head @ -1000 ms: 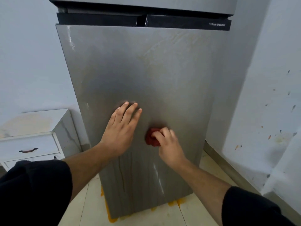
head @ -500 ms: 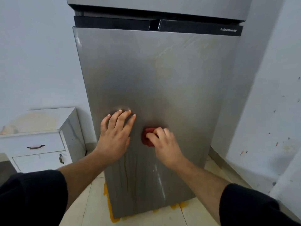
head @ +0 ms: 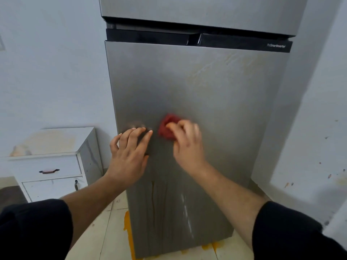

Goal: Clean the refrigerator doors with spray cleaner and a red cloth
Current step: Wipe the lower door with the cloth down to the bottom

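At mid-height on the lower refrigerator door [head: 197, 94], the right hand [head: 187, 145] clutches the red cloth [head: 166, 126], dried drips lying directly below; the left hand [head: 129, 154] lies flat beside it.

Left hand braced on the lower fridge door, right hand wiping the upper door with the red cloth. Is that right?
Not quite. The right hand holds the red cloth against the lower door, not the upper one, just beside the braced left hand. The head view shows it.
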